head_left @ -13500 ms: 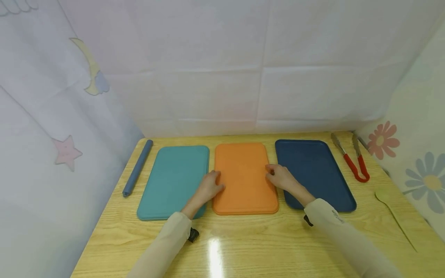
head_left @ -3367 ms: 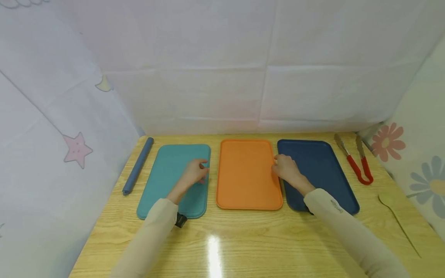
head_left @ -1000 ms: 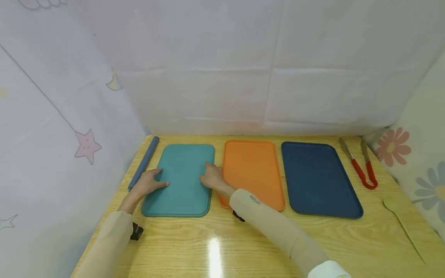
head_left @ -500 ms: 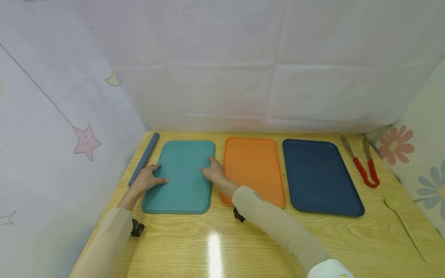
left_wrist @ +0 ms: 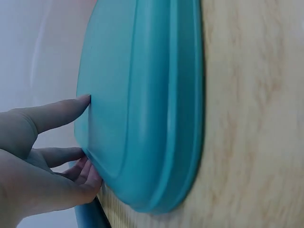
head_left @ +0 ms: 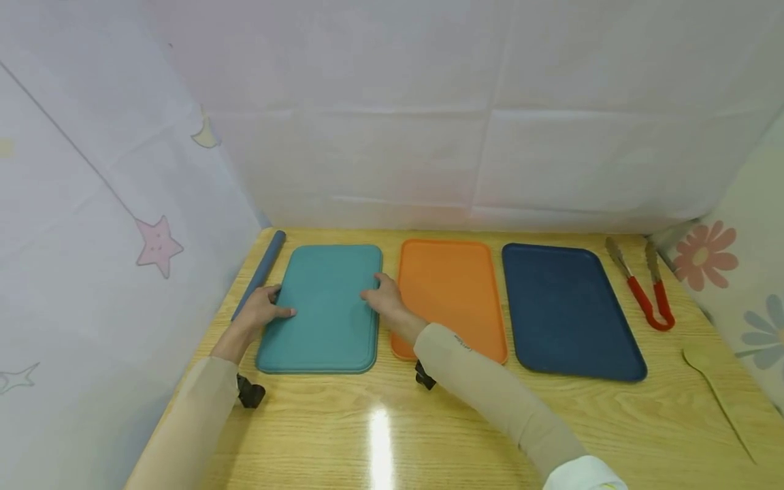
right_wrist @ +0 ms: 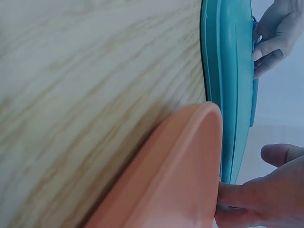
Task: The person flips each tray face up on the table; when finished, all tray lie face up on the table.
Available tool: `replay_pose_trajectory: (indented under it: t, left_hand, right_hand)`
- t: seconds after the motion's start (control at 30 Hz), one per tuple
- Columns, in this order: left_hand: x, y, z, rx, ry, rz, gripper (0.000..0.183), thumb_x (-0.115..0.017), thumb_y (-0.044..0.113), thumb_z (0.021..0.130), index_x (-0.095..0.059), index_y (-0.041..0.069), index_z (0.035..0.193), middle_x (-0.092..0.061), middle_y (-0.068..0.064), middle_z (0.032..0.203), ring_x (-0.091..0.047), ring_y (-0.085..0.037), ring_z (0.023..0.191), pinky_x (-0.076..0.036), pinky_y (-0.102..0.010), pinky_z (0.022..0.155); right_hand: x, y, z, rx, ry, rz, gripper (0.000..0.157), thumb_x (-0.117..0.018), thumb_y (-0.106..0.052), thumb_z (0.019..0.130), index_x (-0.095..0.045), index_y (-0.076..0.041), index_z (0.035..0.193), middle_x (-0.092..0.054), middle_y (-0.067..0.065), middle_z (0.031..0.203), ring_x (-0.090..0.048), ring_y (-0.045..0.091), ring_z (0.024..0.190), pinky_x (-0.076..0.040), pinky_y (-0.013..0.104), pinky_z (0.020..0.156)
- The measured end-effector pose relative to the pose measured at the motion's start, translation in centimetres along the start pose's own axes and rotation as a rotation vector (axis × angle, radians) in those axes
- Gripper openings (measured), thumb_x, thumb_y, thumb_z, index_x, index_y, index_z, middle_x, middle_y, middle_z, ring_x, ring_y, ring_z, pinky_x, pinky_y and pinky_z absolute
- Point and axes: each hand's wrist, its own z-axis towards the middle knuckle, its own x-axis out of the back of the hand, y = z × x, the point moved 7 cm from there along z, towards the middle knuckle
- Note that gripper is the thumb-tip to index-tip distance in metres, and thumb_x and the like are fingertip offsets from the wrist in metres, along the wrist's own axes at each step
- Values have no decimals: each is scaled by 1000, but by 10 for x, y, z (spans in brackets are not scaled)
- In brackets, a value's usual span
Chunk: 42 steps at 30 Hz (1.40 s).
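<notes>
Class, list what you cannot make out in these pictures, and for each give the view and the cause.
Marking on the right sleeve: head view, too small to read.
Part of the orange tray: head view, hidden by that sleeve.
Underside of the teal tray: every view, hidden by its own top.
Rear of the right hand: right wrist view, cut by right edge.

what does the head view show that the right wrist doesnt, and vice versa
Only head: the navy tray, tongs, spoon and printed flowers. The blue roll is clear here, uncertain in the other.

Only right wrist: no extra object, but a close side-on look at the outer wall of the orange tray.

Both: the orange tray, teal tray, left hand, right hand and table.
</notes>
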Motion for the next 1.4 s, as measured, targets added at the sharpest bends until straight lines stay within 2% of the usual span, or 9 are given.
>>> replay_pose_trajectory:
  t: [0.17,0.4,0.57,0.77,1.0,1.27,1.4]
  left_hand:
    - [-2,1,-1,21,-10,-37,87,-69,7,89,-10,-7,152,-23,-38,145,-28,-51,132,-34,-61,103]
    - [0,1,-2,31,-6,-64,86,-68,6,90,-9,-6,152,-24,-36,146,-30,-50,132,-33,-61,104]
    - [0,1,-1,39,-11,-96,87,-68,8,91,-8,-4,153,-22,-35,148,-30,-50,133,-34,-61,104]
    - [0,-1,0,45,-15,-100,87,-67,11,92,-7,-4,153,-18,-35,150,-26,-50,135,-32,-61,105]
    - [-1,0,-1,34,-28,-97,86,-67,15,92,-9,-4,153,-21,-35,150,-26,-48,136,-31,-60,106]
    - [-2,-2,1,40,-43,-102,87,-67,19,93,-9,-3,153,-16,-34,152,-21,-48,138,-28,-59,108]
    - [-1,-2,3,38,-50,-106,87,-67,20,92,-9,-3,153,-13,-33,153,-18,-48,139,-26,-59,109]
  right_hand:
    - [2,0,-1,0,14,10,63,-58,-3,89,-35,-4,148,-34,16,152,-34,33,137,-36,46,107]
    - [5,-4,-3,11,12,105,67,-59,3,86,-33,1,148,-32,18,152,-29,32,140,-33,43,110]
    - [12,-6,1,22,6,123,69,-59,9,85,-33,1,148,-39,18,148,-37,32,136,-39,41,106]
    - [19,-9,4,47,-3,107,71,-64,12,83,-36,2,147,-47,19,141,-47,33,127,-46,41,99]
    - [24,-8,5,30,-41,111,60,-67,12,82,-49,5,138,-56,23,127,-61,30,109,-54,40,86]
    - [26,-9,5,9,-123,131,62,-68,6,85,-45,-1,142,-56,22,121,-64,28,96,-52,47,90]
    - [27,-12,6,7,-132,119,63,-70,4,85,-45,-3,143,-56,20,114,-64,23,85,-52,48,89]
